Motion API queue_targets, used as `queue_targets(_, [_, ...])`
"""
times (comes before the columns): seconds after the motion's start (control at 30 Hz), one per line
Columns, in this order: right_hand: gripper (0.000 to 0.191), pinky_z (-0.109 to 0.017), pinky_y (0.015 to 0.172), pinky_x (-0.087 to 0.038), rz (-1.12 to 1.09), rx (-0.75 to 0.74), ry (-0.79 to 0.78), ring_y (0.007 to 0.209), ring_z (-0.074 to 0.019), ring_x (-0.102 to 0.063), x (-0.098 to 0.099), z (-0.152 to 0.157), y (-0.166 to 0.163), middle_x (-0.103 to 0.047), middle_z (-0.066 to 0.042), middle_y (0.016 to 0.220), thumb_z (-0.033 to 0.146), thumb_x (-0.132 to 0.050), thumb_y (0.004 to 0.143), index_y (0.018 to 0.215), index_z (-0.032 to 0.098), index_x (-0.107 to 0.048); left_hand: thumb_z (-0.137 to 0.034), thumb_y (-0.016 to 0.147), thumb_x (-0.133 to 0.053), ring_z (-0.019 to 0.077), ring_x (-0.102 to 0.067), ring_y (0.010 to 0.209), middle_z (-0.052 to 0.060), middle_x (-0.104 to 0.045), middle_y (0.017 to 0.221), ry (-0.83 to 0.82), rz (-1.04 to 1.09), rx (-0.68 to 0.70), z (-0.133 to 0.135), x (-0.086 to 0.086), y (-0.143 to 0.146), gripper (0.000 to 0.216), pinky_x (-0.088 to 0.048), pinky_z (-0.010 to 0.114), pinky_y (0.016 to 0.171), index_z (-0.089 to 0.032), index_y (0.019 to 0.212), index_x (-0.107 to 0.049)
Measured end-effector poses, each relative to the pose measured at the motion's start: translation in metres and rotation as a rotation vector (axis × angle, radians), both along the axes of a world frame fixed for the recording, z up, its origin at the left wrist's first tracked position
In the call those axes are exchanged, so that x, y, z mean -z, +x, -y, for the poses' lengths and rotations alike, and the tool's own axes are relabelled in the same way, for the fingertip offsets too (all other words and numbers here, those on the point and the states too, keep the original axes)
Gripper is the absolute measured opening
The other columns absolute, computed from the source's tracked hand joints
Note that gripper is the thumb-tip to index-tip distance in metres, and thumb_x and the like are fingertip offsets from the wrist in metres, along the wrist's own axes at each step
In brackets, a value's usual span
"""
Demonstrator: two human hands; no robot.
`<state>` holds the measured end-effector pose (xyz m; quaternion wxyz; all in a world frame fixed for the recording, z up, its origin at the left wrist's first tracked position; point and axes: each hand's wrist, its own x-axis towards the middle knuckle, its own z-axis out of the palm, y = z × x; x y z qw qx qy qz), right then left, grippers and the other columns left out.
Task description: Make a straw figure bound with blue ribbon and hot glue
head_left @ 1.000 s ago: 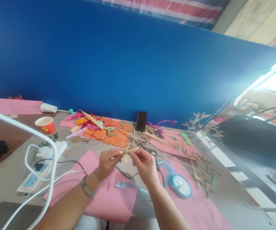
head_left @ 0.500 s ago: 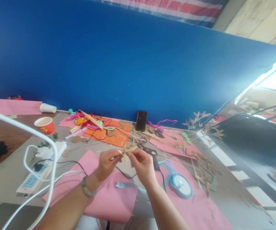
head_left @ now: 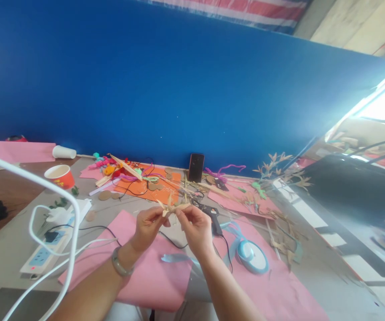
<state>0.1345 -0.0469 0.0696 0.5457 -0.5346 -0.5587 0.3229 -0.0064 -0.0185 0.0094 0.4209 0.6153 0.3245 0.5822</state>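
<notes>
Between my two hands is a straw-coloured dried-leaf flower (head_left: 169, 207) with pointed, petal-like tips, held above the pink paper. My left hand (head_left: 148, 225) pinches its left side between thumb and fingers, and a bracelet circles that wrist. On the right side, my right hand (head_left: 195, 226) grips it the same way, thumb toward me. The fingertips hide part of its centre. Just beyond my right hand lies a black glue gun (head_left: 213, 219) with its cord trailing toward me. A roll of light blue ribbon (head_left: 251, 257) rests on pink paper (head_left: 279, 290) to the right.
At left are a white power strip (head_left: 42, 254), a looping white cable (head_left: 76, 223) and a red paper cup (head_left: 59, 176). A phone (head_left: 196, 167) leans against the blue partition (head_left: 179, 80). Orange paper (head_left: 165, 189) holds craft scraps; dried sprigs (head_left: 274, 165) stand at right.
The dried-leaf flower has turned slightly in my fingers, its tips now spreading more to the upper left. Both hands keep their pinch, and the view has shifted a little.
</notes>
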Motion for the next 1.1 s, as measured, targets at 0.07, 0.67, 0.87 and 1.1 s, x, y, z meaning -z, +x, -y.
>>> queue_targets(0.07, [0.021,-0.021,0.045,-0.037,0.021,0.02,0.012,0.048,-0.0082,-0.043,0.001,0.0,0.0,-0.066,-0.003,0.067,0.031,-0.062,0.08,0.064,0.016,-0.06,-0.024,0.085,-0.059,0.0112,-0.057,0.056,0.001,-0.062,0.058,0.012,-0.003,-0.007,0.0,-0.001,0.0,0.018,-0.045,0.022,0.059,-0.015,0.072,-0.068])
queue_targets(0.67, [0.027,-0.02,0.037,-0.036,-0.059,0.006,0.004,0.039,-0.0078,-0.043,0.018,-0.006,-0.002,-0.055,0.002,0.05,0.04,-0.065,0.077,0.065,0.017,-0.059,-0.024,0.085,-0.06,0.0125,-0.058,0.06,0.002,-0.064,0.061,0.112,-0.047,-0.043,-0.002,0.0,-0.002,0.019,-0.046,0.023,0.061,-0.016,0.069,-0.068])
queue_targets(0.87, [0.026,-0.019,0.035,-0.035,-0.079,-0.015,0.001,0.037,-0.0065,-0.041,0.015,-0.005,-0.001,-0.057,0.002,0.051,0.039,-0.064,0.077,0.065,0.017,-0.059,-0.021,0.085,-0.059,0.0127,-0.06,0.061,0.003,-0.066,0.064,0.136,-0.075,-0.051,-0.001,-0.002,-0.003,0.018,-0.047,0.023,0.062,-0.017,0.072,-0.071])
queue_targets(1.1, [0.027,-0.018,0.035,-0.033,-0.07,-0.02,-0.036,0.035,-0.0063,-0.04,0.004,-0.003,0.0,-0.05,0.004,0.044,0.039,-0.065,0.075,0.061,0.017,-0.059,-0.025,0.082,-0.063,0.0129,-0.059,0.057,0.002,-0.065,0.06,0.112,-0.061,-0.032,-0.004,-0.004,-0.003,0.017,-0.048,0.024,0.059,-0.017,0.069,-0.071])
